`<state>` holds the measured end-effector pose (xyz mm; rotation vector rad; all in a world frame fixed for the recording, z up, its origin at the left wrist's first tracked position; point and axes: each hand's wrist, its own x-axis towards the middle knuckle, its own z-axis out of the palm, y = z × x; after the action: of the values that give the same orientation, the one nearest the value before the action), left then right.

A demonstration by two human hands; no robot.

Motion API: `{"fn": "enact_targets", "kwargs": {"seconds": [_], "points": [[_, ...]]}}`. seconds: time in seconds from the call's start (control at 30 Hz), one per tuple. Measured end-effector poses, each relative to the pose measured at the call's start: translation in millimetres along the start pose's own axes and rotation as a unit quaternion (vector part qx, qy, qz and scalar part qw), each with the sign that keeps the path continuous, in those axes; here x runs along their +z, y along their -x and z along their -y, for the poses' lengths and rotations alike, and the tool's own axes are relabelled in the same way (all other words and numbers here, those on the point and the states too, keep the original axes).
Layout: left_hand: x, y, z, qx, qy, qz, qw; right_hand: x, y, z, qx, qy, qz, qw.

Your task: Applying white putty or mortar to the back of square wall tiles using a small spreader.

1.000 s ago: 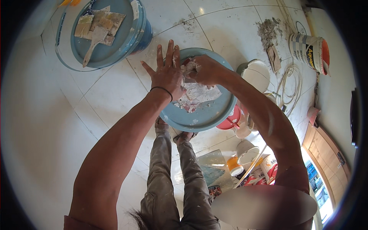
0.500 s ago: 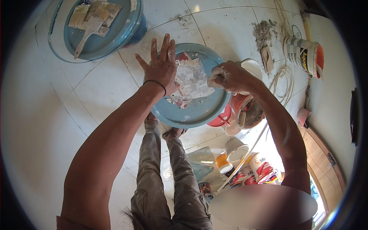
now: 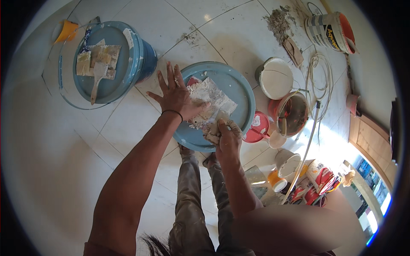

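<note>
A flat plate caked in white, crumbly putty (image 3: 215,94) lies on a round blue bucket lid (image 3: 242,91) in front of me. My left hand (image 3: 177,97) rests on the plate's left side, fingers spread. At the plate's near edge, my right hand (image 3: 229,135) is closed round a small flat scraper (image 3: 221,116) whose blade touches the putty. White residue coats the right fingers. A tan, crumpled-looking piece shows beside those fingers; whether it is held too, I cannot make out. Putty crumbs are scattered over the lid.
To the left stands a blue lidded bucket (image 3: 147,62) with a brush (image 3: 99,77) on top. On the right are a white tub (image 3: 276,79), a red bucket (image 3: 294,112), a red lid (image 3: 257,128), a coiled hose (image 3: 318,83) and a tipped pail (image 3: 326,32). Paint cans (image 3: 320,177) cluster at lower right.
My right hand has moved with the scraper from the plate's right edge round to its near edge. My left hand stays on the plate. The whole view has shifted.
</note>
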<state>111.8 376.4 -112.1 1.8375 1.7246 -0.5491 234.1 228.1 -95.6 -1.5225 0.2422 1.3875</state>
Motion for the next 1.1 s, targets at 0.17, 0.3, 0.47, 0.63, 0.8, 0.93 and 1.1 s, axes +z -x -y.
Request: {"fn": "enact_targets", "kwargs": {"seconds": [0.17, 0.3, 0.47, 0.63, 0.8, 0.93, 1.1], "points": [[7, -4, -6, -0.018, -0.034, -0.02, 0.999, 27, -8, -30, -0.032, -0.074, -0.074, 0.994], [14, -5, 2, 0.006, -0.012, -0.024, 1.0, 40, -8, -47, -0.068, -0.086, -0.13, 0.986], [18, -8, 5, 0.039, 0.015, -0.027, 0.999, 42, -30, -37, -0.121, 0.002, -0.186, 0.975], [21, -7, 9, 0.048, 0.024, -0.048, 0.997, 52, -17, -29, -0.095, -0.073, -0.215, 0.969], [22, -4, 1, 0.053, 0.009, -0.032, 0.998, 43, -41, -1, -0.13, -0.011, -0.211, 0.969], [17, -8, 5, 0.045, 0.005, -0.05, 0.998, 46, -31, -31, -0.125, -0.025, -0.213, 0.969], [20, -7, 3, 0.045, 0.016, -0.036, 0.998, 40, -50, 5, -0.148, 0.064, -0.194, 0.968]]}}
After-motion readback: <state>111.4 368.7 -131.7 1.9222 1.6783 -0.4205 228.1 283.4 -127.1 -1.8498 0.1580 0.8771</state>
